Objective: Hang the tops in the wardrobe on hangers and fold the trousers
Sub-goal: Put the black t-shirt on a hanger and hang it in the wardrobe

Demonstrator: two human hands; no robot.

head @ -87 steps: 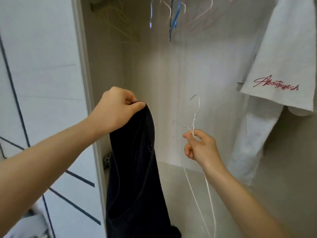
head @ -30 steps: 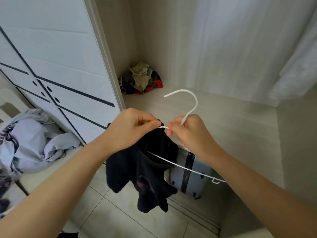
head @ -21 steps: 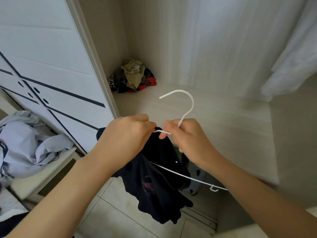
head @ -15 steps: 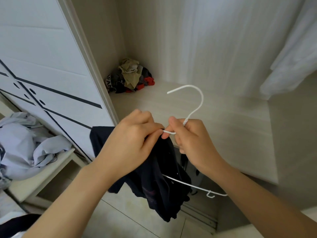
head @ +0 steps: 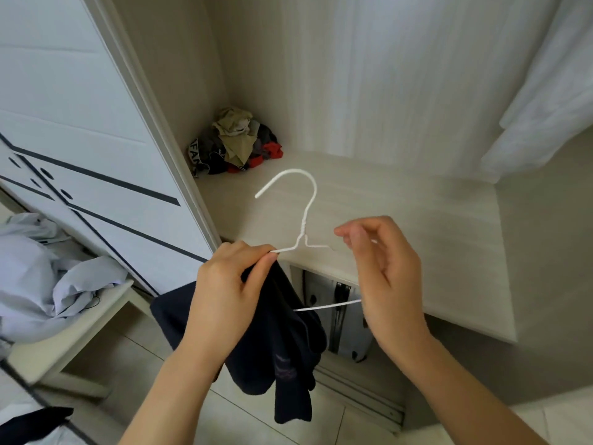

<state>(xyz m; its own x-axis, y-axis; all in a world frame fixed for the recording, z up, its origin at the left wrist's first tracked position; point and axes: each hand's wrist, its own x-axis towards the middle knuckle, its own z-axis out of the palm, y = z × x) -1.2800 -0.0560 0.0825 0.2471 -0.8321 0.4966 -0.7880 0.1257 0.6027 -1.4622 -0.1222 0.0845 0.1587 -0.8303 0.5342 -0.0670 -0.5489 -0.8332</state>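
Observation:
A white wire hanger [head: 303, 226] is held hook-up in front of the open wardrobe. My left hand [head: 224, 300] pinches the hanger's left shoulder together with the neck of a black top [head: 288, 348], which hangs bunched below the hand. My right hand [head: 388, 277] is out at the hanger's right shoulder, with its fingers curled around the wire. That end of the hanger and its bottom bar run behind the hand and are hidden there.
A heap of crumpled clothes [head: 237, 146] lies in the back left corner of the wardrobe shelf [head: 417, 220]. A white garment [head: 545, 91] hangs at the upper right. The wardrobe door [head: 80, 123] stands at the left. Pale blue clothes [head: 38, 277] lie on a white bench. A grey suitcase [head: 340, 319] sits under the shelf.
My right hand slid from the hanger's neck out to its right shoulder. My left hand has worked the top's neck onto the left shoulder. Earlier I looked down from the rail.

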